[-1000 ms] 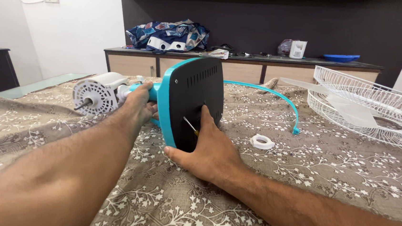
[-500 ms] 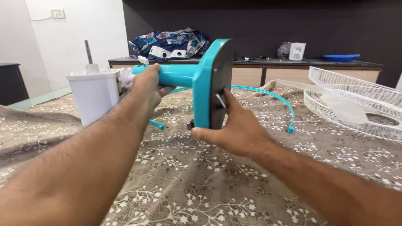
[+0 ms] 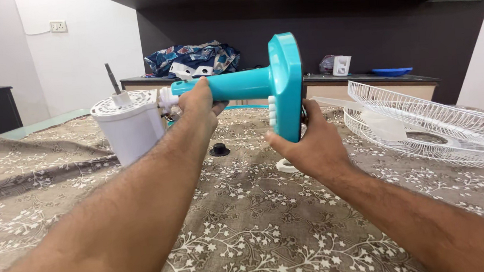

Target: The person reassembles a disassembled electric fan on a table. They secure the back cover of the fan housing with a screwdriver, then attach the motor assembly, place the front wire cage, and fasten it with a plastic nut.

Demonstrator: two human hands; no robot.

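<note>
I hold a partly dismantled table fan above the bed, lying sideways. My left hand (image 3: 200, 103) grips its turquoise neck (image 3: 238, 85) close to the white motor housing (image 3: 129, 126), whose metal shaft points up. My right hand (image 3: 310, 143) clasps the lower edge and underside of the turquoise base (image 3: 285, 86), which stands on edge facing right. A small black knob (image 3: 219, 150) and a white ring (image 3: 284, 165) lie on the cloth below the fan.
A brown floral bedsheet (image 3: 249, 227) covers the surface. White wire fan guards (image 3: 437, 126) with a translucent blade lie at right. Behind runs a low dark counter (image 3: 364, 77) with bundled patterned cloth (image 3: 193, 58), a small white object and a blue dish.
Both hands have lifted the fan off the sheet and turned it, so the base's black underside now faces away to the right. The black knob has come into sight.
</note>
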